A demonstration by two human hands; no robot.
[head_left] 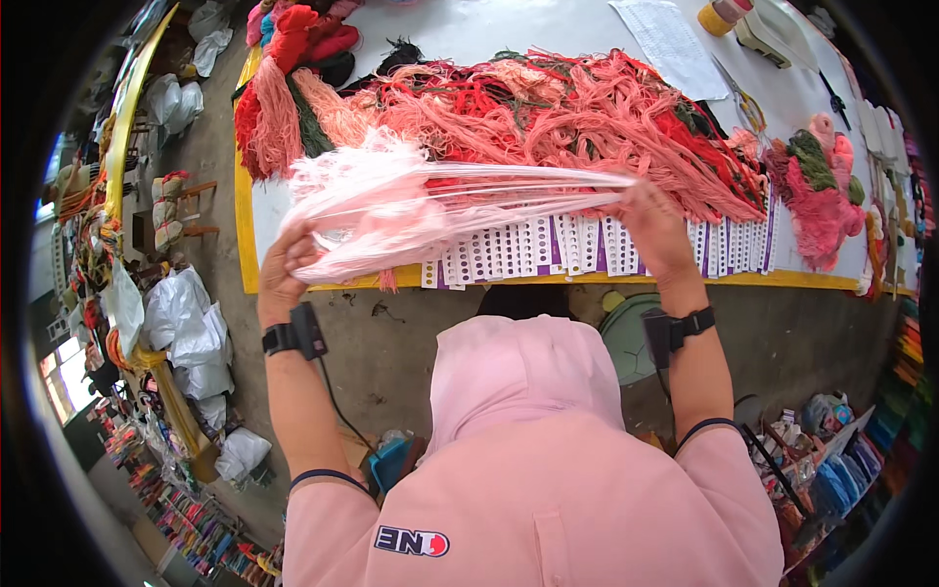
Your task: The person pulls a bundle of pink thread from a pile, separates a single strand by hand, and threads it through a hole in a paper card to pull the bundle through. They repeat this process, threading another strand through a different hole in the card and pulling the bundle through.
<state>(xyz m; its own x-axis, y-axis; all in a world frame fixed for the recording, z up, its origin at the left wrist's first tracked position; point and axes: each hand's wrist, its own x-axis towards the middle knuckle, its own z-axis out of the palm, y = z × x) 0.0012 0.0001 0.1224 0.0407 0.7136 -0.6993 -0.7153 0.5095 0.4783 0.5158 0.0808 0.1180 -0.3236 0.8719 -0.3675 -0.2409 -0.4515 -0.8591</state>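
Note:
A skein of pale pink thread [386,210] is stretched between my two hands above the near part of the table. My left hand [287,266] is closed on its loose, bunched end. At the other end, where the strands draw together into a narrow band, my right hand [648,223] grips them. Beyond the skein lies a large tangled heap of coral, red and dark green thread [548,112]. Beneath the stretched strands, a row of white hole-punched cards [518,249] runs along the table's front edge.
The white table [548,24] has a yellow edge. Paper sheets [670,44], scissors [748,106] and a tape roll [724,15] lie at the far right. Pink and green skeins [817,191] rest at the right end. White plastic bags [186,328] stand left, and a green stool [626,338] sits underneath.

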